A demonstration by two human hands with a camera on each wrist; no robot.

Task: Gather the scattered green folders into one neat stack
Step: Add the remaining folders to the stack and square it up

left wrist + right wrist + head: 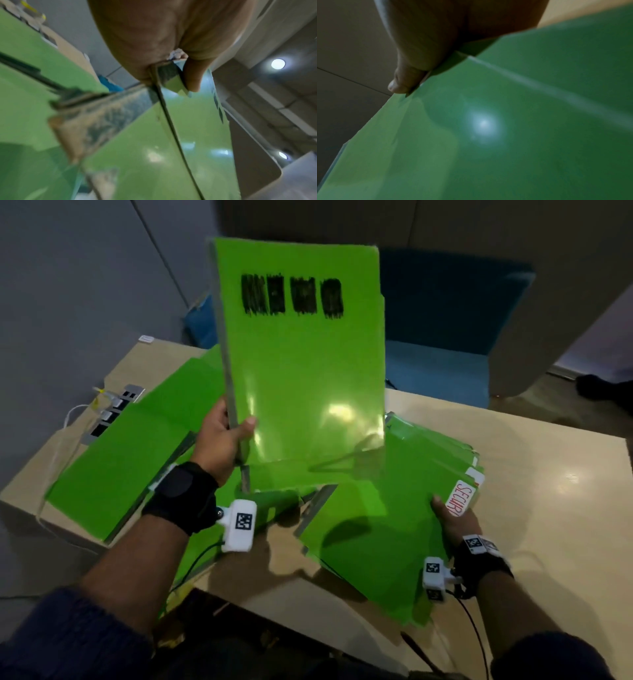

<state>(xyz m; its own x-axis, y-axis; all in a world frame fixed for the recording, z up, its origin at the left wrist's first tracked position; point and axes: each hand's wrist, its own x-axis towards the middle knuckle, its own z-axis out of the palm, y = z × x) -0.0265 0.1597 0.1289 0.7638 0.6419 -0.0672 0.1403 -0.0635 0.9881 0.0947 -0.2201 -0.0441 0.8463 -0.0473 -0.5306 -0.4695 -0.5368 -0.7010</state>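
My left hand (227, 429) grips a glossy green folder (305, 361) by its lower left spine edge and holds it upright above the table; black scribbles cover its title. In the left wrist view the thumb (193, 75) pinches that folder (192, 135) at the grey spine. My right hand (452, 517) holds the near right edge of a fanned pile of green folders (387, 529), thumb on top, beside a white label with red letters. The right wrist view shows the thumb (406, 81) pressed on the pile's top folder (488, 135). More green folders (126, 460) lie at the left.
The light wooden table (534, 484) has bare surface at the right and near front. A metal socket strip with white cables (109, 412) sits at the left edge. A blue chair (442, 337) stands behind the table, grey walls beyond.
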